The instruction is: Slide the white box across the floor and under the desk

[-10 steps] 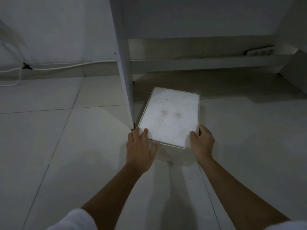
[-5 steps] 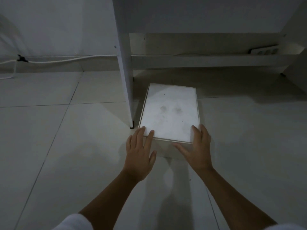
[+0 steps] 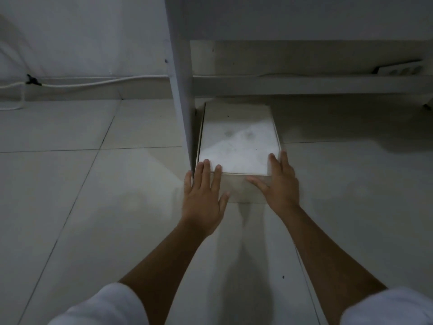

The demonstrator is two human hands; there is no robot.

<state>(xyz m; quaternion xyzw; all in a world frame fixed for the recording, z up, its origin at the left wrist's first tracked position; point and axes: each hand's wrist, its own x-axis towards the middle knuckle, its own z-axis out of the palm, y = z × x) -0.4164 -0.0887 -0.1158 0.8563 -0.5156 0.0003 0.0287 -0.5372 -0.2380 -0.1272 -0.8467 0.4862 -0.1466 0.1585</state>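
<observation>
The white box [image 3: 237,141] lies flat on the tiled floor, its left side close along the desk's white side panel [image 3: 181,90] and most of it under the desk. My left hand [image 3: 202,198] presses flat against the box's near left corner, fingers spread, fingertips on the lid edge. My right hand [image 3: 280,186] presses flat against the near right corner, fingers on the lid and thumb across the front face. Neither hand wraps around the box.
A white cable [image 3: 89,82] runs along the wall's base at the left. A low white crossbar [image 3: 304,84] spans the back under the desk, with a power strip [image 3: 398,70] on it at the right. Pale floor tiles [image 3: 70,207] stretch left and right of my arms.
The box has slid away from me, farther under the desk and straighter along the side panel. Both hands followed it forward, flattening from gripping the corners to pushing.
</observation>
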